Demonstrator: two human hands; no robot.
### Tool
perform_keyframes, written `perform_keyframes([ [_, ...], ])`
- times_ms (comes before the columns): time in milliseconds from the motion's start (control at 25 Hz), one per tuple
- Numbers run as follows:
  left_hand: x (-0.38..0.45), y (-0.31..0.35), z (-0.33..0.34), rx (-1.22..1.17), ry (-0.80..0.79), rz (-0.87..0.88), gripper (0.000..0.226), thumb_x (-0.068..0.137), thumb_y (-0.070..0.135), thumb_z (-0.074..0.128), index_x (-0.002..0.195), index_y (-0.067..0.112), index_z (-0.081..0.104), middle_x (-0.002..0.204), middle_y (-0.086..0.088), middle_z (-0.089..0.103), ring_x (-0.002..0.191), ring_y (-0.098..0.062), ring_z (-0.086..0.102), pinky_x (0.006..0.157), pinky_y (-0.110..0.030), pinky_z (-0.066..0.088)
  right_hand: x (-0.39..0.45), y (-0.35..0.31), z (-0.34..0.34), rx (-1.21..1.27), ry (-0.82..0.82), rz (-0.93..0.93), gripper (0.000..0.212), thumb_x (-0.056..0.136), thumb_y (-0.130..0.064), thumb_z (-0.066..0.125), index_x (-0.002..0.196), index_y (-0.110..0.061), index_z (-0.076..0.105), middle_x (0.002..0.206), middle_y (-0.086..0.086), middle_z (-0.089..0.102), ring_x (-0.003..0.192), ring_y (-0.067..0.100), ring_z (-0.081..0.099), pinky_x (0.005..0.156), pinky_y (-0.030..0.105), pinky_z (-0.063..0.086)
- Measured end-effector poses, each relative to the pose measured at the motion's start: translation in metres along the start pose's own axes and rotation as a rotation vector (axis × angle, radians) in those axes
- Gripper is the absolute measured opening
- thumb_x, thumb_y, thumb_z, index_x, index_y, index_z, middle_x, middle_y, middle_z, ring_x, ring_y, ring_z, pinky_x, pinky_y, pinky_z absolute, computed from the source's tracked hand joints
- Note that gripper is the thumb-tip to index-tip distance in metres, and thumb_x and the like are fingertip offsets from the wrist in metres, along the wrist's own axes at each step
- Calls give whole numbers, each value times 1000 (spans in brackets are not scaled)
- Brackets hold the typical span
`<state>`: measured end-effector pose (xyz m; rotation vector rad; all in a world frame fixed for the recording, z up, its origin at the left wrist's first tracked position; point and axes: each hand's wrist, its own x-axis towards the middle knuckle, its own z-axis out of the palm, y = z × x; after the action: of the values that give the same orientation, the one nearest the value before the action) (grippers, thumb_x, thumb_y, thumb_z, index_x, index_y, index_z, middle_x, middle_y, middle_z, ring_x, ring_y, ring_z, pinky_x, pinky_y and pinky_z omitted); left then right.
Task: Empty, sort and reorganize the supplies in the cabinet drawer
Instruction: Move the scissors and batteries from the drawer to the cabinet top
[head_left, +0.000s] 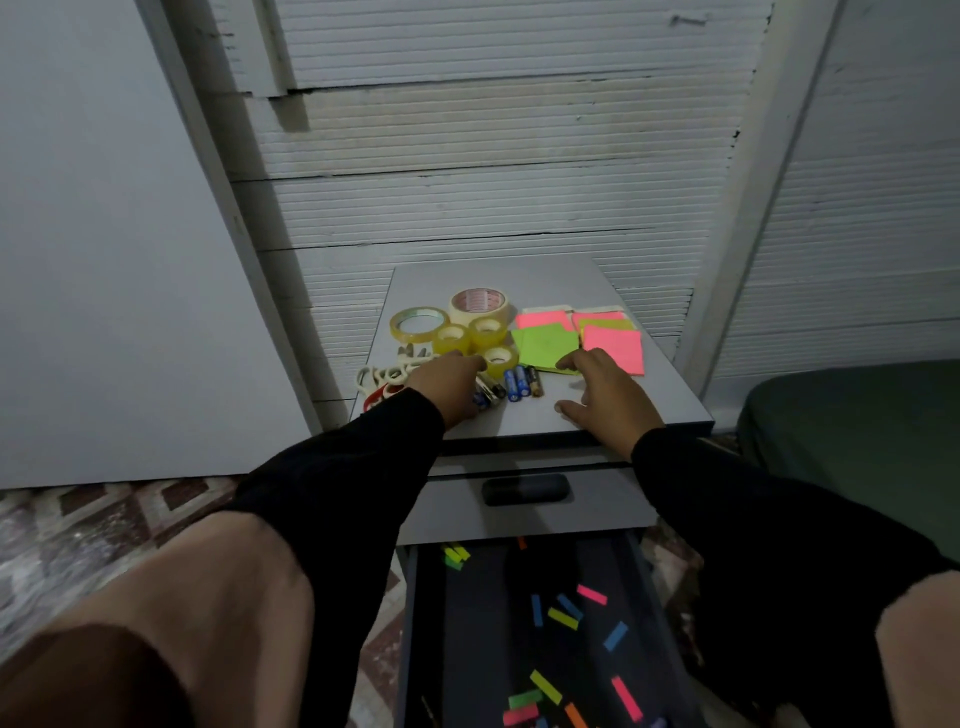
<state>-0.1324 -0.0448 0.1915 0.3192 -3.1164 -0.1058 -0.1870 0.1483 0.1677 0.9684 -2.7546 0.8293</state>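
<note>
On the grey cabinet top lie several tape rolls, scissors, several batteries and pink and green sticky-note pads. My left hand lies over some batteries beside the tape rolls; whether it grips one is hidden. My right hand rests flat on the top, fingertips touching the green pad. Below, the open drawer holds several loose coloured paper strips.
A shut upper drawer front with a dark handle sits between the top and the open drawer. A ribbed white wall stands behind. A patterned rug is at left, a dark green cushion at right. My knees frame the drawer.
</note>
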Motion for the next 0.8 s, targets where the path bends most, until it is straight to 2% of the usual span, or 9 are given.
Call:
perform_keyframes([
  [240,-2,-1,2,27,1,-14,61,84,25,66,139,20,40,134,-11,45,119,-30,51,94,-41,47,-5,3,0,33,-2,32,47,84,-16,66,127,-12,47,127,8,45,92,25,55,79,32,42],
  [440,-18,4,-4,31,39,-11,60,83,23,66,138,20,42,133,-9,44,120,-29,49,92,-42,47,-11,-5,-6,41,-27,7,46,83,-15,68,125,-12,49,126,8,45,96,26,55,79,30,40],
  [560,-46,11,-10,-61,115,38,52,84,25,64,133,19,47,129,-8,49,116,-28,51,89,-39,47,-22,-13,-16,29,-46,-12,46,82,-15,68,124,-13,49,126,8,46,89,21,52,78,28,39],
  [680,-86,20,-5,-220,232,84,39,84,28,66,121,18,56,118,-3,56,102,-22,57,77,-29,42,-43,-20,-20,26,-69,-46,43,83,-13,67,122,-12,50,123,8,48,86,13,45,75,23,34],
  [800,-127,30,9,-298,219,104,36,84,27,67,118,18,57,114,-2,57,100,-20,57,76,-28,43,-71,-24,-21,14,-133,-39,40,83,-11,67,121,-11,51,122,9,49,88,15,48,77,21,34],
])
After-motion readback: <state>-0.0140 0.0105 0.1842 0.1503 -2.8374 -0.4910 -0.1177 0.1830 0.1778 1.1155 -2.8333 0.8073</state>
